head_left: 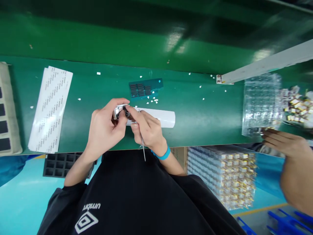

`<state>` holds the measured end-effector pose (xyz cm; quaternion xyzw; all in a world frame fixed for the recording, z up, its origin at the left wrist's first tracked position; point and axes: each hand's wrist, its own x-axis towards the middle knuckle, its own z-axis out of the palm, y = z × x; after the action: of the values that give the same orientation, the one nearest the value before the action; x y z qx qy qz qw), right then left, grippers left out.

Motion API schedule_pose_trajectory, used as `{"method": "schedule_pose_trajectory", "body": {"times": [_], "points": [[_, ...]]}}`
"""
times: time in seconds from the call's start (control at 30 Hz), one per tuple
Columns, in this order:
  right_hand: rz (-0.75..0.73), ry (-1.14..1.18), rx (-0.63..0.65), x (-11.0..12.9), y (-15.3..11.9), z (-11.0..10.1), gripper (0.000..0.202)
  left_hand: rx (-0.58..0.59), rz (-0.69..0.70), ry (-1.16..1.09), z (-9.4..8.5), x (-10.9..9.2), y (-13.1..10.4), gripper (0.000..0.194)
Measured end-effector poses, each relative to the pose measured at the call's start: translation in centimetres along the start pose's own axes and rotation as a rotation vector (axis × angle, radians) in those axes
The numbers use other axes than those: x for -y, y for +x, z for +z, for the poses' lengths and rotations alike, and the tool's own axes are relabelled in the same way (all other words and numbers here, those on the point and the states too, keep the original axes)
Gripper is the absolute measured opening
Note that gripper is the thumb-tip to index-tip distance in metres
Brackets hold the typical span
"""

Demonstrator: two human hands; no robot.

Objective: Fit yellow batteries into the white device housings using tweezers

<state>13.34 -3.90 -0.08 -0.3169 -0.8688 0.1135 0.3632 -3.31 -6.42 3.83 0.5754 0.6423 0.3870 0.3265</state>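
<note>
My left hand (105, 125) is closed around a small silver-and-black part (117, 112), gripping it by the edges above the green table. A pair of metal tweezers (143, 143) lies in my right hand (149, 129), slanting down towards my body. The right index fingertip presses on the small part beside my left thumb. Under the hands is a roll or curved sheet of white glossy material (166, 118). Just beyond it lies a teal sheet (156, 84) with rows of small black strips (140, 90). My fingers hide much of the part.
White printed sheets (51, 107) lie at left, near a tray with dark compartments (5, 120). White specks dot the table. At right are a white post (266, 63), clear plastic trays (261, 101), small parts (298, 106) and another person's hand (286, 142). Stacked trays (222, 176) stand below the edge.
</note>
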Motion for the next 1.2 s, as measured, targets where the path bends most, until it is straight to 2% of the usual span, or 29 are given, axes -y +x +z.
{"method": "schedule_pose_trajectory", "body": {"times": [0.17,0.37,0.47,0.53,0.63,0.7,0.8,0.9,1.0,1.1,1.2], "points": [[-0.103,-0.104,-0.045,-0.3,-0.1,0.6,0.053,0.003,-0.020,-0.044,-0.2,0.2,-0.3,0.026],[-0.155,-0.096,-0.103,-0.7,-0.2,1.1,0.057,-0.012,-0.010,-0.006,-0.4,-0.1,-0.2,0.024],[-0.159,-0.115,-0.124,-1.0,-0.3,1.1,0.053,0.003,0.000,0.003,-0.4,0.0,0.0,0.026],[-0.095,-0.011,-0.123,-1.1,-0.3,0.8,0.042,0.020,-0.015,-0.037,-0.4,0.0,0.1,0.026],[0.157,0.307,-0.183,-1.0,-0.3,0.0,0.027,0.065,-0.088,-0.222,-0.3,-0.2,0.2,0.023],[0.301,0.397,-0.198,-0.7,-0.2,-0.6,0.021,0.093,-0.133,-0.343,-0.2,-0.4,0.1,0.020],[0.275,0.292,-0.134,-0.6,0.1,-1.0,0.016,0.098,-0.125,-0.361,0.0,-0.5,0.0,0.019],[0.204,0.152,-0.114,-0.8,0.3,-0.9,0.014,0.092,-0.062,-0.257,0.3,-0.5,-0.1,0.021],[0.193,0.076,-0.109,-1.2,0.4,-0.6,0.018,0.099,-0.009,-0.140,0.5,-0.5,-0.1,0.020],[0.220,0.104,-0.128,-1.3,0.4,-0.7,0.020,0.109,0.004,-0.125,0.5,-0.5,0.0,0.019],[0.336,0.236,-0.183,-1.2,0.3,-1.1,0.022,0.145,-0.027,-0.187,0.5,-0.4,0.1,0.020]]}}
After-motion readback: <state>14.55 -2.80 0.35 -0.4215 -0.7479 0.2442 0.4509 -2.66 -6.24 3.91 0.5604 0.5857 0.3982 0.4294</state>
